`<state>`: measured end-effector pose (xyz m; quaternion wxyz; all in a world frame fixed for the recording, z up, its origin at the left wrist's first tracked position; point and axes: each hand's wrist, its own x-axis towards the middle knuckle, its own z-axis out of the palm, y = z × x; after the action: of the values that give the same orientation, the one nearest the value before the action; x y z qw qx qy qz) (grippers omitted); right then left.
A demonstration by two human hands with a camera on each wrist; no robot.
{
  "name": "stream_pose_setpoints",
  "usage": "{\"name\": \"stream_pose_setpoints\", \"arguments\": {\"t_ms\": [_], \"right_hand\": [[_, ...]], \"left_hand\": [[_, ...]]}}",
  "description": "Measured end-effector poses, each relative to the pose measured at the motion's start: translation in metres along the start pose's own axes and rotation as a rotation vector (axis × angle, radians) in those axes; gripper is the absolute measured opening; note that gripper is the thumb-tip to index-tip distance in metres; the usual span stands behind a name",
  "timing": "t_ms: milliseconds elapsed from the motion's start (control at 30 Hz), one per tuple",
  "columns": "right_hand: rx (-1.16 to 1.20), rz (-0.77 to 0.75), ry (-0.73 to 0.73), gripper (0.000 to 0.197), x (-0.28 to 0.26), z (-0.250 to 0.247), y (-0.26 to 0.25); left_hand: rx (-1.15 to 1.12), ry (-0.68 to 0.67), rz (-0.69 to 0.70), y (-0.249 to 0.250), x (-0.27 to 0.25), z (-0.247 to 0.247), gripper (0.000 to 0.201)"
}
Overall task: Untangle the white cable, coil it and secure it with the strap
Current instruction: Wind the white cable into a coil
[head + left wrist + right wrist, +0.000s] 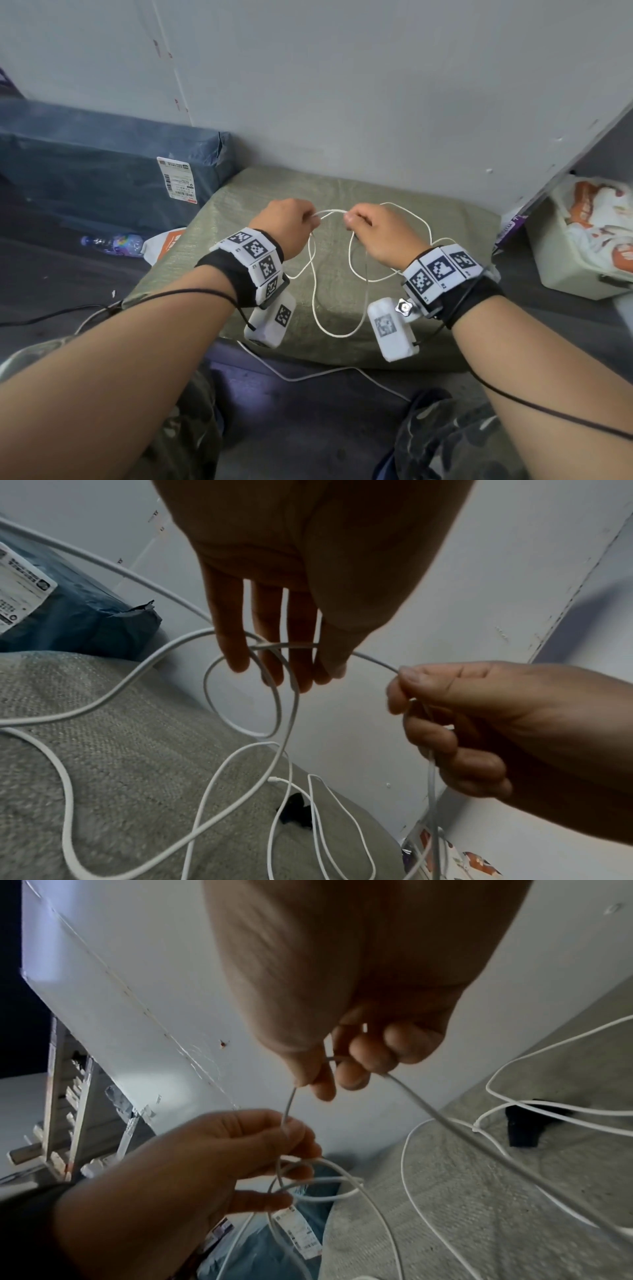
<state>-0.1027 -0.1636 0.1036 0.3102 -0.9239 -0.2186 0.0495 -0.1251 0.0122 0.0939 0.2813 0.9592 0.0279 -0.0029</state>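
Note:
I hold the white cable up over a grey-green woven sack. My left hand pinches one strand between thumb and fingers, with small loops around its fingers. My right hand pinches the same strand a short way to the right, fingers curled. In the right wrist view the cable runs from my right hand down to the left hand. Slack loops hang and lie on the sack. A black strap sits on the cable on the sack, also seen as the strap.
A blue wrapped parcel with a label lies left of the sack, and a plastic bottle lies on the floor before it. A white bin with a printed bag stands at the right. A wall rises close behind. Another thin white lead crosses the floor.

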Motion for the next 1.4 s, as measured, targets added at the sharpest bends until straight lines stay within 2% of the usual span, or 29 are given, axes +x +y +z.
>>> {"name": "stream_pose_setpoints", "arguments": {"t_ms": [67,167,233,333,400,500,567,633,700,800,967,1067,1167,1267,1400], "right_hand": [[0.057,0.042,0.084,0.031,0.003,-0.007,0.004],[0.198,0.193,0.267,0.027,0.011,-0.023,0.017],[0.217,0.284,0.304,0.027,0.013,-0.030,0.025],[0.076,0.351,0.208,0.027,0.012,-0.030,0.031],[-0.083,0.329,0.152,0.027,0.010,-0.023,0.030],[0.018,0.206,0.066,0.035,0.004,-0.011,0.010],[0.094,0.109,-0.070,0.034,0.002,0.001,0.001],[0.039,0.044,-0.166,0.036,-0.001,0.009,-0.004],[0.002,0.028,-0.142,0.042,0.000,0.007,-0.003],[0.111,0.036,-0.125,0.044,-0.001,-0.002,0.001],[0.071,0.083,-0.190,0.022,0.000,0.005,0.003],[0.078,0.196,-0.083,0.023,0.003,0.003,0.012],[0.174,0.358,0.105,0.010,0.008,-0.009,0.024],[0.292,0.474,0.291,0.015,0.011,-0.023,0.035],[0.495,0.610,0.473,0.018,0.009,-0.042,0.044]], "left_hand": [[0.024,-0.030,-0.020,-0.004,0.002,-0.003,0.021],[0.046,-0.048,-0.082,-0.014,0.005,-0.009,0.020],[0.042,-0.044,-0.120,-0.018,0.007,-0.013,0.019],[0.030,-0.029,-0.107,-0.016,0.006,-0.012,0.019],[0.015,-0.029,-0.073,-0.011,0.003,-0.008,0.018],[-0.013,-0.055,-0.026,-0.001,-0.001,0.000,0.018],[-0.049,-0.056,0.007,0.005,-0.003,0.006,0.017],[-0.080,-0.049,0.024,0.010,-0.005,0.009,0.018],[-0.112,-0.057,0.030,0.009,-0.005,0.009,0.019],[-0.177,-0.050,0.017,0.004,-0.004,0.006,0.020],[-0.365,-0.031,-0.024,0.009,-0.004,0.005,0.028],[-0.321,-0.035,-0.086,0.005,0.000,0.005,0.031],[-0.213,-0.002,-0.201,-0.007,0.004,0.002,0.027],[-0.090,0.016,-0.295,-0.020,0.008,-0.006,0.024],[-0.107,0.068,-0.425,-0.037,0.016,-0.017,0.030]]}}
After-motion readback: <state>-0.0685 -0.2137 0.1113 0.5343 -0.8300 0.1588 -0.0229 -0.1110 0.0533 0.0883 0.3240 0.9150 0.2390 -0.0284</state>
